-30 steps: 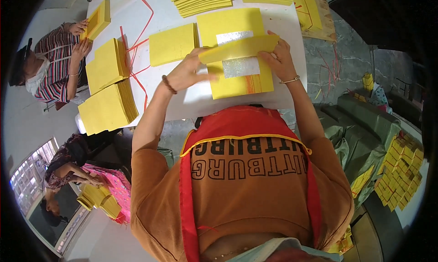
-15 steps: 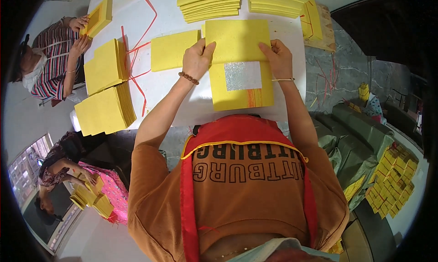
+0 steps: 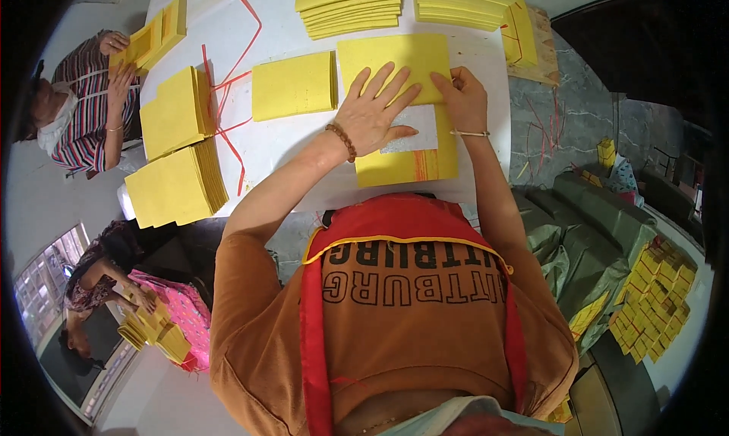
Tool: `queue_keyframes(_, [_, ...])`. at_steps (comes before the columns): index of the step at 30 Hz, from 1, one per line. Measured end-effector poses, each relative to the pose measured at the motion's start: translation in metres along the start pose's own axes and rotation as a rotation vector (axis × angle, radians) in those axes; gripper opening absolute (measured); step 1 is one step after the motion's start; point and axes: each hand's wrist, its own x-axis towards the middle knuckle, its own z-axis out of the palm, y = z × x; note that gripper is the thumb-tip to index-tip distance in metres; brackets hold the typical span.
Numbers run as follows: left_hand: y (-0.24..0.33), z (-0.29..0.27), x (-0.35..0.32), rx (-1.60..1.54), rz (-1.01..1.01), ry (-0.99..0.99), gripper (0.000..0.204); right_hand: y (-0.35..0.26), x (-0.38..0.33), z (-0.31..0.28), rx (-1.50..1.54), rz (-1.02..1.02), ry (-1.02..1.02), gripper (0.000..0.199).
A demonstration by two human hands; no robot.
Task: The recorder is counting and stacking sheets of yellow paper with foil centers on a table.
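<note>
My left hand [image 3: 379, 113] lies flat with its fingers spread, pressing across a yellow paper sheet [image 3: 418, 55] and a silvery white square [image 3: 424, 136]. That square sits on a lower yellow paper piece [image 3: 444, 161], beside an orange-red striped patch. At the right edge of the upper sheet, my right hand [image 3: 465, 102] pinches the paper, thumb on top; its other fingertips are partly hidden. Left of the sheet rests a small stack of yellow paper [image 3: 294, 86], apart from both hands.
Thick yellow paper stacks stand at the far side [image 3: 349, 9] and left [image 3: 173, 189] of the white table [image 3: 277, 159]. Red straps [image 3: 241, 41] lie between them. A co-worker [image 3: 83, 109] handles a yellow box at left; another person [image 3: 106, 269] works behind. Yellow bundles [image 3: 653, 303] are piled at right.
My left hand has let go of the sheet's left edge and moved right and down, flattening over the paper. My right hand keeps its place. The co-worker's hands and box have shifted.
</note>
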Motion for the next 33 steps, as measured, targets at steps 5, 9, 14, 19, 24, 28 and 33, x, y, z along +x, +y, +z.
queue_keyframes(5, [-0.001, 0.003, 0.002, 0.006, 0.000, -0.016, 0.062, 0.011, -0.013, 0.004, 0.048, -0.362, 0.156, 0.057])
queue_keyframes(9, [-0.004, 0.007, 0.001, 0.017, 0.022, 0.026, 0.056, 0.014, -0.014, 0.002, 0.362, -0.105, -0.090, 0.060])
queue_keyframes(14, [-0.003, 0.013, 0.003, 0.009, -0.032, 0.215, 0.052, 0.028, -0.015, 0.001, 0.446, -0.087, -0.120, 0.051])
queue_keyframes(19, [-0.002, 0.007, 0.009, 0.418, 0.143, 0.249, 0.051, 0.033, -0.009, -0.007, 0.487, -0.098, -0.195, 0.049])
queue_keyframes(24, [-0.004, -0.006, 0.015, 0.265, -0.008, 0.197, 0.048, 0.027, -0.020, -0.015, 0.388, -0.213, -0.270, 0.069])
queue_keyframes(28, [-0.030, -0.042, -0.019, 0.226, -0.025, 0.480, 0.046, 0.028, -0.023, -0.015, 0.307, -0.197, -0.251, 0.072])
queue_keyframes(33, [-0.100, -0.029, -0.085, 0.361, -0.193, 0.454, 0.050, 0.030, -0.019, -0.015, 0.309, -0.242, -0.302, 0.067])
